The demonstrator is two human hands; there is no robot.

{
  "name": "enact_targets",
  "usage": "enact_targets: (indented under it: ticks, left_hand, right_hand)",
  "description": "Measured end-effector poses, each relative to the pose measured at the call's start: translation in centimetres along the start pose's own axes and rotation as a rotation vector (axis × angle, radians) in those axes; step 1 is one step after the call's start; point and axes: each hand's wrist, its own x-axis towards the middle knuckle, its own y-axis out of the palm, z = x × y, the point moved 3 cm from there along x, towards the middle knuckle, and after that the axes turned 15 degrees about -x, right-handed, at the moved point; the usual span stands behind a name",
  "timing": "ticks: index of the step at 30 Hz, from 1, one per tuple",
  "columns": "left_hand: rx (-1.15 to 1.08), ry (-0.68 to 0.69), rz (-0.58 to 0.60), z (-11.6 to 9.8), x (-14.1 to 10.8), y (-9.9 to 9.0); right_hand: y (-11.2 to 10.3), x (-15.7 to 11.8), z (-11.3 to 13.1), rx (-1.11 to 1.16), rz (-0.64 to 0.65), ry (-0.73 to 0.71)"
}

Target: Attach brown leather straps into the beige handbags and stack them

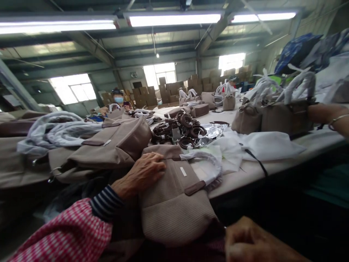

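Observation:
A beige ribbed handbag (178, 203) lies tilted over the table's front edge, its base toward me. Its handle (209, 163) is wrapped in white film, and a small pale label and a dark leather tab show on its side. My left hand (144, 173) grips the bag's upper left edge, fingers curled over the fabric. Low on the right, my right hand (253, 240) is closed beside the bag's lower corner; it is blurred, and what its fingers hold cannot be made out.
More beige handbags (109, 145) are piled on the left. Coiled dark brown straps (185, 127) lie behind my bag, with a white cloth pouch (272, 145) to the right. At right, another person's arm (332, 116) reaches behind upright bags (286, 118). A masked person (118, 100) is across the table.

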Motion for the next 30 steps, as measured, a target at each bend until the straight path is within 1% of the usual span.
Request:
enact_targets:
  ticks: [1, 2, 3, 5, 6, 7, 8, 10, 12, 15, 16, 17, 19, 20, 21, 22, 23, 25, 26, 27, 28, 29, 30]
  left_hand:
    - [-0.025, 0.009, -0.019, -0.2, 0.3, 0.1]
    - [-0.042, 0.029, -0.034, -0.4, 0.5, 0.5]
    - [-0.051, 0.054, -0.041, -0.6, 0.6, 1.3]
    - [-0.057, 0.091, -0.013, -0.9, 0.4, 3.3]
    - [-0.057, 0.092, 0.006, -1.0, 0.1, 4.4]
    - [-0.054, 0.086, 0.016, -0.9, -0.1, 5.3]
    - [-0.048, 0.080, 0.019, -0.9, -0.3, 5.9]
    - [-0.038, 0.083, 0.014, -0.8, -0.6, 6.5]
    - [-0.046, 0.081, 0.004, -0.9, -0.6, 6.2]
    - [-0.124, 0.029, 0.009, -1.1, -0.2, 5.2]
    - [-0.175, 0.004, 0.015, -1.1, -0.1, 4.8]
    - [-0.242, -0.019, 0.020, -1.2, 0.1, 4.5]
    - [-0.423, -0.058, -0.001, -1.2, 0.3, 3.5]
    - [-0.533, -0.079, -0.043, -1.3, 0.4, 2.8]
    - [-0.652, -0.106, -0.110, -1.3, 0.4, 1.9]
    - [-0.769, -0.146, -0.205, -1.3, 0.4, 0.8]
    - [-0.877, -0.191, -0.323, -1.4, 0.3, -0.5]
    - [-1.026, -0.262, -0.580, -1.7, 0.0, -3.6]
    - [-1.050, -0.263, -0.689, -2.1, 0.0, -5.3]
    - [-1.039, -0.245, -0.757, -2.5, 0.1, -6.9]
    - [-0.998, -0.217, -0.766, -3.1, 0.4, -8.2]
    - [-0.941, -0.183, -0.726, -3.7, 1.1, -9.0]
    - [-0.875, -0.150, -0.644, -4.4, 2.0, -9.4]
  right_hand:
    - [-1.7, -0.4, 0.8, -0.036, -0.021, -0.003]
    - [-3.5, -0.4, 1.7, -0.073, -0.088, -0.023]
    - [-5.1, 0.2, 2.6, -0.131, -0.193, -0.059]
    - [-8.0, 2.2, 4.0, -0.347, -0.469, -0.126]
    - [-9.0, 3.6, 4.6, -0.494, -0.584, -0.169]
    - [-9.8, 5.0, 5.0, -0.656, -0.664, -0.194]
    - [-10.4, 6.5, 5.2, -0.804, -0.730, -0.186]
    - [-11.4, 9.0, 5.3, -1.034, -0.781, -0.104]
    - [-12.1, 10.6, 5.4, -1.164, -0.775, 0.009]
    - [-12.6, 11.4, 6.1, -1.269, -0.678, 0.093]
    - [-12.7, 11.3, 6.7, -1.315, -0.666, 0.100]
    - [-12.6, 11.1, 7.5, -1.371, -0.680, 0.100]
    - [-12.0, 10.5, 9.9, -1.461, -0.798, 0.065]
    - [-11.4, 10.1, 11.3, -1.460, -0.868, 0.012]
    - [-10.5, 9.8, 12.8, -1.415, -0.911, -0.068]
    - [-9.3, 9.7, 14.2, -1.320, -0.902, -0.191]
    - [-7.7, 9.7, 15.4, -1.189, -0.831, -0.331]
    - [-3.9, 10.1, 16.8, -0.955, -0.550, -0.592]
    - [-1.9, 10.5, 16.8, -0.926, -0.431, -0.683]
    - [0.1, 10.9, 16.4, -0.969, -0.355, -0.742]
    - [2.0, 11.4, 15.6, -1.033, -0.307, -0.796]
    - [3.8, 11.9, 14.5, -1.100, -0.225, -0.857]
    - [5.3, 12.3, 13.2, -1.167, -0.162, -0.889]
